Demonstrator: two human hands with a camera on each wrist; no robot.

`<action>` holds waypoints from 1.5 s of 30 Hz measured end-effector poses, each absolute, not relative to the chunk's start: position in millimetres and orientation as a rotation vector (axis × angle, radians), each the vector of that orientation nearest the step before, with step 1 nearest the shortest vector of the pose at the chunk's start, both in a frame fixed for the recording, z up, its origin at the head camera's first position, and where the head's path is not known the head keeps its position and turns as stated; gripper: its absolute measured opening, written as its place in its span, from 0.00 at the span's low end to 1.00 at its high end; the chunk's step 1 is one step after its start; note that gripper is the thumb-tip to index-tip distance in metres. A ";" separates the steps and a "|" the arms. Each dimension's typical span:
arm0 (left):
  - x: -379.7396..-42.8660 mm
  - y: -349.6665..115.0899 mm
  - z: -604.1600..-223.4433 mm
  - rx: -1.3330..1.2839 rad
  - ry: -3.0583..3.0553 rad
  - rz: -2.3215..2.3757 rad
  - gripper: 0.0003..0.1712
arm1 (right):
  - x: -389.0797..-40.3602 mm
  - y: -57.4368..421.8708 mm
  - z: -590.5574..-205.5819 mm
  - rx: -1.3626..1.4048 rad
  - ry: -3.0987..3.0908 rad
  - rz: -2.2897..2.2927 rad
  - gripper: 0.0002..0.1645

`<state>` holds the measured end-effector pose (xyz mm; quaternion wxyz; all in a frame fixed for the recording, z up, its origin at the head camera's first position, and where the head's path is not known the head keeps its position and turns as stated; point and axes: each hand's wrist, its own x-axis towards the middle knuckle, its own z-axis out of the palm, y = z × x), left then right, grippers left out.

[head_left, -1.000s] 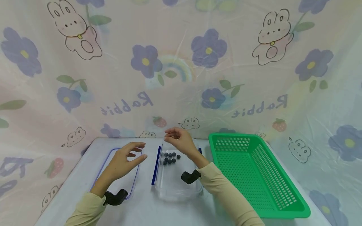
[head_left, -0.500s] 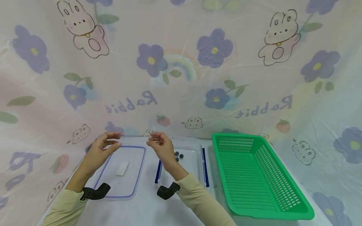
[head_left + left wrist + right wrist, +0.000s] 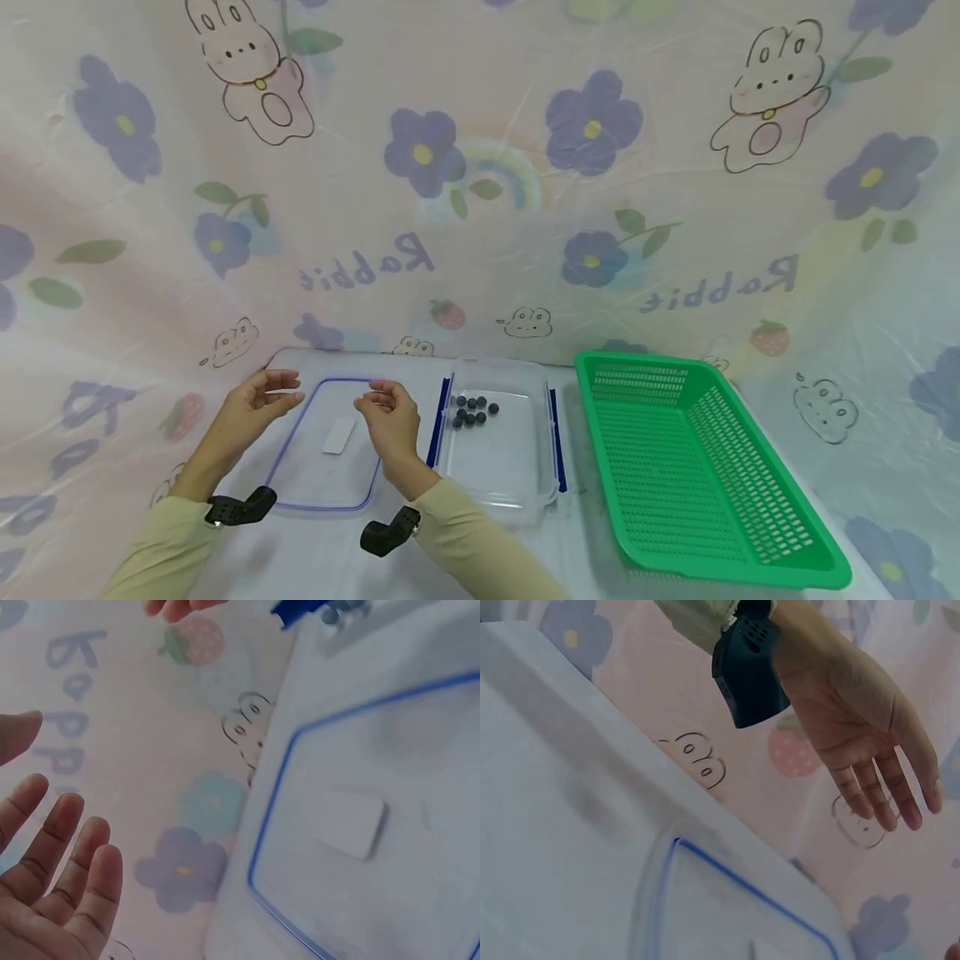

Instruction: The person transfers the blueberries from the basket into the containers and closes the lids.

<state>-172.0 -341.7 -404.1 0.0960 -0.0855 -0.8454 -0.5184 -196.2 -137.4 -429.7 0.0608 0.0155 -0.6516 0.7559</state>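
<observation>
My left hand (image 3: 243,417) hovers over the left part of a clear lid (image 3: 322,507) with a blue rim, its fingers loosely bent and nothing in them. In the right wrist view the left hand (image 3: 862,727) hangs with fingers extended. My right hand (image 3: 393,425) is held above the lid's right edge, fingers softly curved, holding nothing. A white rectangular piece (image 3: 339,436) shows within the lid's outline, between the hands. To the right stands a clear plastic box (image 3: 498,475) with blue side clips, with several small dark round balls (image 3: 470,419) grouped toward its back left.
A large green mesh basket (image 3: 675,483) occupies the right side of the white table (image 3: 292,567). A curtain (image 3: 495,192) printed with rabbits and flowers hangs behind the table and along its sides.
Both hands have moved left from around the box, the right one now over the lid's edge. The balls in the box have come back into full view. The head view has shifted slightly left.
</observation>
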 end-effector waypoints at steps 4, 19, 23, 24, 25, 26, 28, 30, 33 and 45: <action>-176.3 -352.6 -417.5 -0.176 -2.557 -1.516 0.29 | -198.8 -145.1 -449.9 -0.099 -1.955 2.238 0.14; -189.5 -366.0 -465.9 0.129 -2.798 -1.508 0.35 | -208.0 -135.3 -511.9 -0.308 -2.117 1.867 0.17; -190.1 -368.0 -471.2 0.207 -2.832 -1.557 0.37 | -210.4 -138.5 -514.7 -0.344 -2.179 1.803 0.17; -190.0 -368.5 -472.0 0.221 -2.836 -1.575 0.38 | -210.9 -139.3 -514.5 -0.351 -2.195 1.781 0.17; -189.8 -369.0 -472.5 0.232 -2.837 -1.601 0.39 | -211.5 -140.0 -514.1 -0.360 -2.212 1.762 0.16; -189.7 -369.3 -473.2 0.245 -2.840 -1.618 0.39 | -212.0 -140.6 -513.7 -0.368 -2.225 1.744 0.16; -189.4 -369.6 -474.4 0.262 -2.833 -1.667 0.40 | -213.7 -141.7 -513.0 -0.389 -2.248 1.711 0.15; -189.6 -370.2 -476.6 0.287 -2.826 -1.700 0.40 | -215.1 -142.7 -512.1 -0.405 -2.265 1.699 0.15; -190.4 -372.3 -478.8 0.325 -2.818 -1.753 0.41 | -217.1 -144.4 -511.8 -0.412 -2.288 1.725 0.14; -184.1 -382.3 -481.1 0.344 -2.810 -1.744 0.33 | -218.0 -149.0 -515.2 -0.360 -2.324 1.692 0.19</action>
